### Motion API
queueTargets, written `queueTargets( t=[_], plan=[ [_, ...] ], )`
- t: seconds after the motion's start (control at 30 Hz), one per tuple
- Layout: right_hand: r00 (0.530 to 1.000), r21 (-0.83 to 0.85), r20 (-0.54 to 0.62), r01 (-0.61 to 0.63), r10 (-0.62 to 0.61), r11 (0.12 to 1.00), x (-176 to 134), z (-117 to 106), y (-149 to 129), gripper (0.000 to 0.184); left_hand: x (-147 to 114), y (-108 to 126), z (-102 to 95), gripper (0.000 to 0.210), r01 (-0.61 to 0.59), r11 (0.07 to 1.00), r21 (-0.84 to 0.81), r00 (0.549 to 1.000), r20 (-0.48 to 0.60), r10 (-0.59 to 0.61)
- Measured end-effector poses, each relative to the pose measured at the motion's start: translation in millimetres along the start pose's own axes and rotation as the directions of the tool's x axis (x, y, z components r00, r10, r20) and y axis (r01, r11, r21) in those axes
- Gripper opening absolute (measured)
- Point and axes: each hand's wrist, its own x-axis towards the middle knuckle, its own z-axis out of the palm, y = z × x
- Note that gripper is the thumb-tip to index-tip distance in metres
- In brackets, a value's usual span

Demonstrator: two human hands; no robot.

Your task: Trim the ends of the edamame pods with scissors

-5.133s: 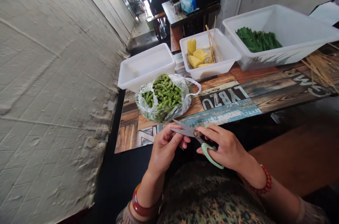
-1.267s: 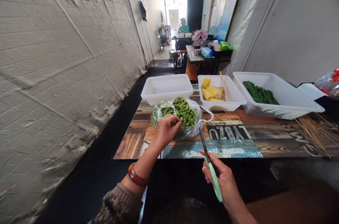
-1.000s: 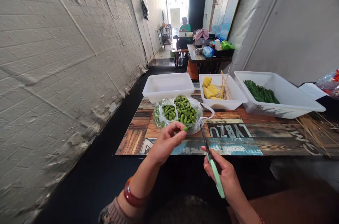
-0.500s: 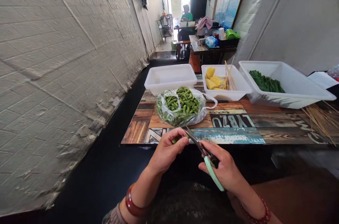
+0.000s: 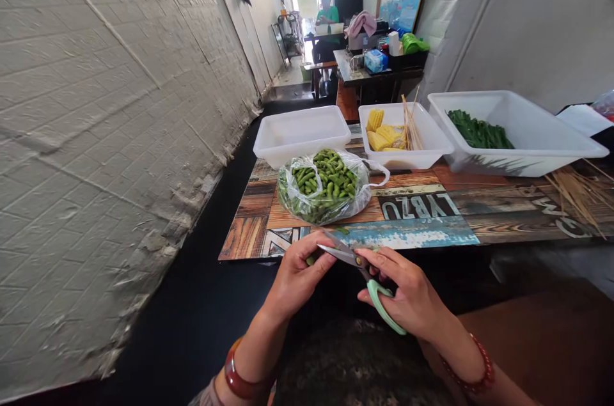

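Between the thumb and fingers of my left hand (image 5: 300, 275) is a green edamame pod (image 5: 311, 260), mostly covered by the fingers. My right hand (image 5: 407, 291) grips scissors (image 5: 381, 309) with pale green handles. Their blades are parted and point left, reaching the left fingertips. Just beyond my hands, a clear plastic bag (image 5: 357, 206) full of edamame pods (image 5: 333, 176) sits on the table with its mouth spread. A small green piece (image 5: 342, 230) lies on the tabletop in front of the bag.
Behind the bag stands a white tub (image 5: 302, 145). Right of it, another tub (image 5: 426, 160) holds corn (image 5: 384, 134) and skewers; a larger tub (image 5: 542, 163) holds green leaves (image 5: 480, 131). Loose skewers (image 5: 578, 195) lie on the patterned table (image 5: 417, 233). A person (image 5: 327, 13) sits far back.
The scissor blades have come apart and turned more level across the left fingertips. A small green piece now shows on the table. The whole view has shifted slightly.
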Motion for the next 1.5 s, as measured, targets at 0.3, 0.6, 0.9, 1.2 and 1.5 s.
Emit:
queueTargets(
  t=[0.3,0.6,0.9,1.2,1.5],
  plan=[
    [1.000,0.044,-0.021,-0.013,0.014,0.999,0,3,5,0.055,5,-1,0.8,0.015,0.035,0.999,0.028,0.999,0.035,-0.036],
    [0.966,0.236,-0.072,-0.227,0.250,0.945,-5,18,15,0.043,7,-24,9.7,0.018,0.210,0.948,-0.238,0.967,-0.090,-0.237],
    [0.928,0.299,-0.035,-0.345,0.371,0.890,-7,22,9,0.043,5,-26,17.6,0.023,0.289,0.656,-0.697,0.925,0.026,-0.380],
    [0.981,0.190,-0.053,-0.172,0.185,0.967,-7,33,6,0.056,2,-23,21.8,0.025,0.296,0.691,-0.660,0.906,-0.036,-0.422],
    [0.991,0.124,-0.029,-0.122,0.127,0.985,-9,31,8,0.067,-2,-26,22.6,0.027,0.268,0.752,-0.602,0.903,-0.114,-0.414]
  ],
)
